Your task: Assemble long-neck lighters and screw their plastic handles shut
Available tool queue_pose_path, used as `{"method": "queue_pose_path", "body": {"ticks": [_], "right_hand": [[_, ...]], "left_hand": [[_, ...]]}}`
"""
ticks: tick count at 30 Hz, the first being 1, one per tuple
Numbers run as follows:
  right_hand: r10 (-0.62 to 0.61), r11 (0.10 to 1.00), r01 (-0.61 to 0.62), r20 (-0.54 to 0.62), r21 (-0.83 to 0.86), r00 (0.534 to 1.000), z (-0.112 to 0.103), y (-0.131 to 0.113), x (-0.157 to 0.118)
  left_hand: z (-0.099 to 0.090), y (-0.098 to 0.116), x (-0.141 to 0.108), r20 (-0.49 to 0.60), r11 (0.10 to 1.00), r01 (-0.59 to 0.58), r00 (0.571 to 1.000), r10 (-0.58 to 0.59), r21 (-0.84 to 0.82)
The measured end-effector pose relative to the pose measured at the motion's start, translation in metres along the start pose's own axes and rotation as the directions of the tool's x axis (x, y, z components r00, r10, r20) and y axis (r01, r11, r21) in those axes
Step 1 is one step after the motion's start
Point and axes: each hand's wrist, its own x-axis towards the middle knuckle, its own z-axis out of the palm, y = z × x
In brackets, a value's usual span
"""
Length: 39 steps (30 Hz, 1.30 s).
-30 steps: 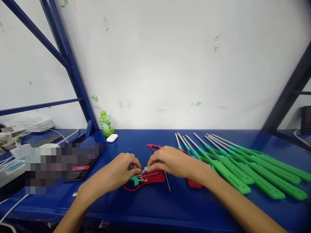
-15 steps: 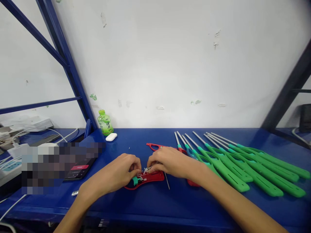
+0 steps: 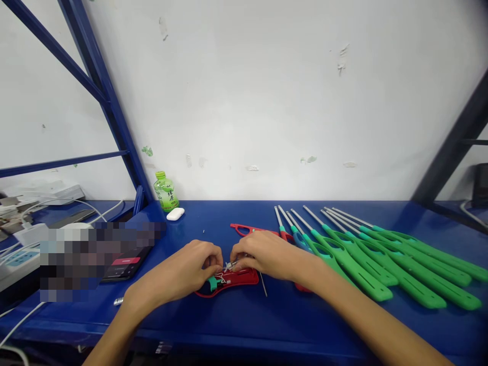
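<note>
An opened red lighter shell [image 3: 244,278] lies on the blue table, with a green trigger piece [image 3: 213,283] and thin white wires in its left part. Over its left end, my left hand [image 3: 198,262] has its fingers pinched together; what they hold is too small to name. My right hand [image 3: 253,251] grips a small silvery metal part [image 3: 230,266] between thumb and fingers, just above the shell. A thin metal rod [image 3: 264,284] lies right of the shell. Behind my right hand is another red shell piece [image 3: 238,227].
Several green lighters [image 3: 366,274] with metal tubes lie fanned out at the right. A green bottle [image 3: 165,192] and a white case [image 3: 175,214] stand at the back left. A phone [image 3: 122,269], cables and a power strip [image 3: 19,259] lie at the left.
Both hands stay almost where they were, with fingers closed over the red shell. The view has shifted very slightly.
</note>
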Motion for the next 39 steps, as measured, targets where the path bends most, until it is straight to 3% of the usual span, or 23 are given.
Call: {"method": "queue_pose_path", "body": {"ticks": [39], "right_hand": [[-0.014, 1.000, 0.015, -0.025, 0.004, 1.000, 0.0025, -0.0005, -0.0005]], "left_hand": [[-0.0014, 0.0059, -0.0018, 0.021, 0.996, -0.004, 1.000, 0.002, 0.085]]}}
